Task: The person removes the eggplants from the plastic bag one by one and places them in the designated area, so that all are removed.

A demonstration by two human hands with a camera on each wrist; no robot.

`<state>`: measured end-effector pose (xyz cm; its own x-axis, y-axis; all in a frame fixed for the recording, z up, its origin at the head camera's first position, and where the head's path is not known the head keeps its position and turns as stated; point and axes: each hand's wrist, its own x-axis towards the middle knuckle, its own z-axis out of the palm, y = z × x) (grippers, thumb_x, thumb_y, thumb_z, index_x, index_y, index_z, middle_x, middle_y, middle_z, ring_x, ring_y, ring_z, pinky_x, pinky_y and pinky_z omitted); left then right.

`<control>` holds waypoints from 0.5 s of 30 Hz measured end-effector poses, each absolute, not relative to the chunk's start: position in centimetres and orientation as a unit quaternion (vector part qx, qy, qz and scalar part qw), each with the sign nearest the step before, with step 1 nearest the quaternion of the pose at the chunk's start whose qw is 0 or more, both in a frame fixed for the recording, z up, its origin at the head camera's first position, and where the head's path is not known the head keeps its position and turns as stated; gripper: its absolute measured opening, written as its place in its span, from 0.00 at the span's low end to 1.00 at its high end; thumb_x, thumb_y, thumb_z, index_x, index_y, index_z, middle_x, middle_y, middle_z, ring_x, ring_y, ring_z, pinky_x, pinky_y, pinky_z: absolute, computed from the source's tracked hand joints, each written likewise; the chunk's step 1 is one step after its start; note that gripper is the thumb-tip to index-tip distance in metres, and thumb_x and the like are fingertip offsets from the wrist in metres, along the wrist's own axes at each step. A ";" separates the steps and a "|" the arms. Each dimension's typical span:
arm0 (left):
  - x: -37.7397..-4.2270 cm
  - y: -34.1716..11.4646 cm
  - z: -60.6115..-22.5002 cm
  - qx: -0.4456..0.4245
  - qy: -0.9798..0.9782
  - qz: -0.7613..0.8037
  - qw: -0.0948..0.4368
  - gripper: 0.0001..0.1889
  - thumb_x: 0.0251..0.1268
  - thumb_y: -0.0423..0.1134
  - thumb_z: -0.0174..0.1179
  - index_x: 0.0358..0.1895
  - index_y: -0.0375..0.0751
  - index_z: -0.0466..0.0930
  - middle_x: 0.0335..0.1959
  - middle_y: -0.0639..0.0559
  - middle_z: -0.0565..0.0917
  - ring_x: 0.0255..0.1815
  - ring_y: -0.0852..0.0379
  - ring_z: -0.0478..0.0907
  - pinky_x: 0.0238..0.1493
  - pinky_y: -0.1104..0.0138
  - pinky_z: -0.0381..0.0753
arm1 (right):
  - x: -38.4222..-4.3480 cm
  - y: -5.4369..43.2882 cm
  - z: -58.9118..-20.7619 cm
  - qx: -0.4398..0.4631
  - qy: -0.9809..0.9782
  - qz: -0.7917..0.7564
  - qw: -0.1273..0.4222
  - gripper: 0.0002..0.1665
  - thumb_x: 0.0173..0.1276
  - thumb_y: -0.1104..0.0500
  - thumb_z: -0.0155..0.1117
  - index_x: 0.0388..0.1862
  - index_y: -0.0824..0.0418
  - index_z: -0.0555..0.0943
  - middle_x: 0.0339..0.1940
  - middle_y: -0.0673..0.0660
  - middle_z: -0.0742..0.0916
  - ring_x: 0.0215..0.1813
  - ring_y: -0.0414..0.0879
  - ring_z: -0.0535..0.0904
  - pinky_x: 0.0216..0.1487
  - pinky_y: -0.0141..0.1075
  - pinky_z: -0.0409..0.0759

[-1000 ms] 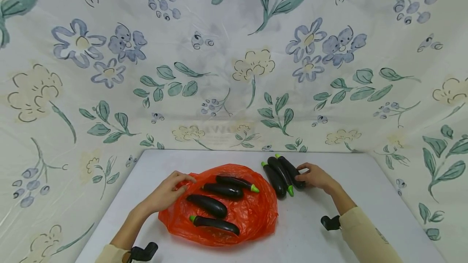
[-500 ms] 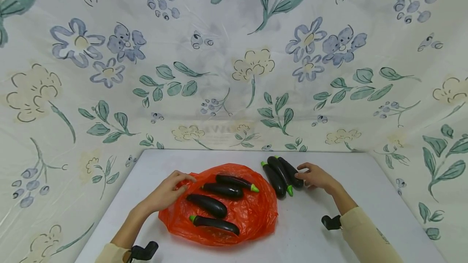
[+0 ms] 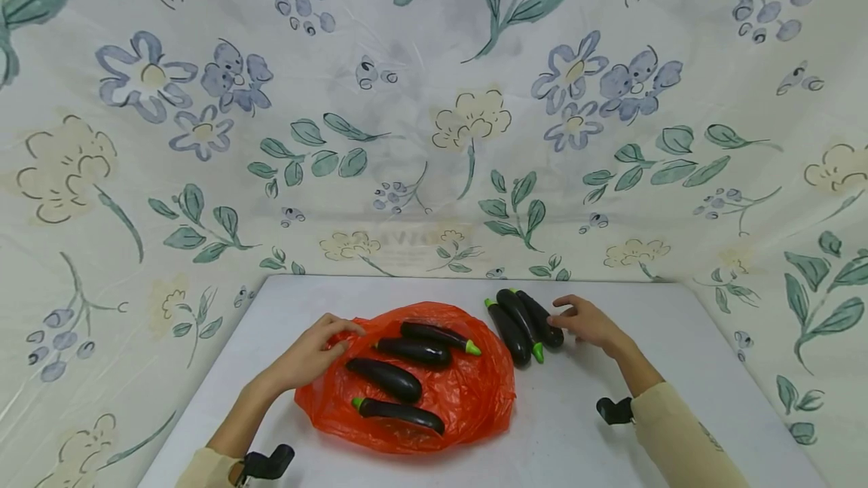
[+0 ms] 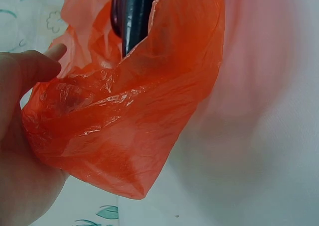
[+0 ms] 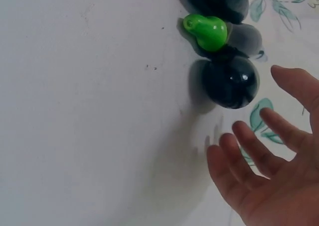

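A red plastic bag (image 3: 475,398) lies spread on the table with several dark eggplants (image 3: 386,380) on it. At its left rim, my left hand (image 3: 313,351) holds the edge of the bag; in the left wrist view the film of the bag passes between thumb and fingers of the left hand (image 4: 25,116). Three more eggplants (image 3: 510,332) lie side by side just beyond the bag's right edge. My right hand (image 3: 591,324) hovers beside the rightmost eggplant (image 5: 232,82), its fingers spread and apart from it in the right wrist view.
A white table (image 3: 597,443) bears everything, its far edge meeting a floral sheet (image 3: 407,172) that surrounds the work area. Black camera mounts (image 3: 614,411) stick out from both wrists.
My right hand has let go of the rightmost eggplant and drawn slightly to the right and up. The left hand and the bag have stayed put.
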<state>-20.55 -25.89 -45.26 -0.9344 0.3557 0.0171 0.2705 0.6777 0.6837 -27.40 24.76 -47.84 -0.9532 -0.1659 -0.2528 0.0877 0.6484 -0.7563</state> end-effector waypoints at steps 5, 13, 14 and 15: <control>-20.6 -25.9 -45.3 0.174 0.913 0.364 0.057 0.15 0.74 0.30 0.53 0.56 0.50 0.81 0.48 0.48 0.73 0.48 0.49 0.72 0.51 0.55 0.79 | -27.7 24.4 -47.6 -0.045 0.904 -0.411 0.113 0.33 0.71 0.47 0.64 0.69 0.63 0.71 0.62 0.67 0.79 0.59 0.60 0.77 0.56 0.53 0.78; -20.4 -26.0 -45.2 0.179 0.913 0.364 0.052 0.15 0.74 0.30 0.53 0.56 0.49 0.81 0.48 0.48 0.73 0.48 0.49 0.72 0.51 0.55 0.78 | -27.9 22.6 -46.7 -0.099 0.902 -0.417 0.057 0.29 0.71 0.48 0.64 0.65 0.63 0.76 0.58 0.64 0.82 0.56 0.57 0.79 0.54 0.50 0.80; -20.4 -26.0 -45.2 0.179 0.913 0.364 0.052 0.15 0.74 0.30 0.53 0.56 0.49 0.81 0.48 0.48 0.73 0.47 0.49 0.72 0.51 0.55 0.78 | -27.8 22.2 -46.6 -0.105 0.901 -0.418 0.052 0.28 0.71 0.48 0.65 0.64 0.62 0.77 0.56 0.63 0.83 0.54 0.56 0.79 0.54 0.48 0.80; -20.4 -25.9 -45.2 0.179 0.913 0.364 0.052 0.15 0.74 0.30 0.53 0.56 0.49 0.81 0.47 0.48 0.73 0.47 0.49 0.72 0.51 0.55 0.79 | -27.7 21.8 -46.4 -0.110 0.899 -0.421 0.049 0.28 0.71 0.48 0.65 0.63 0.62 0.77 0.55 0.63 0.83 0.53 0.55 0.80 0.53 0.48 0.81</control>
